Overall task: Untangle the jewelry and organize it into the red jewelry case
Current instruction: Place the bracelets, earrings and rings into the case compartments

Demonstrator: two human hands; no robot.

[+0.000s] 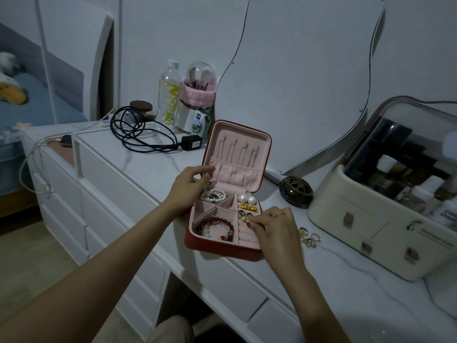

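My left hand curls on the open red jewelry case, fingers gripping its left edge. My right hand reaches in, fingertips pinching a small earring over the ring rolls.

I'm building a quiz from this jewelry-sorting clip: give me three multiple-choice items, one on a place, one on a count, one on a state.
1. Where does the red bead bracelet lie?
A. In the case's front left compartment
B. On the tabletop
C. In the lid pocket

2. How many large white pearl balls sit in the case's right back section?
A. Two
B. Four
C. None

3. How does the red jewelry case stand?
A. Zipped shut
B. Open, lid upright
C. Upside down

Answers: 1 A, the bracelet curls in the compartment nearest the case's front left corner. 2 A, two pearl balls sit side by side. 3 B, the pink lid lining with hanging chains faces the camera.
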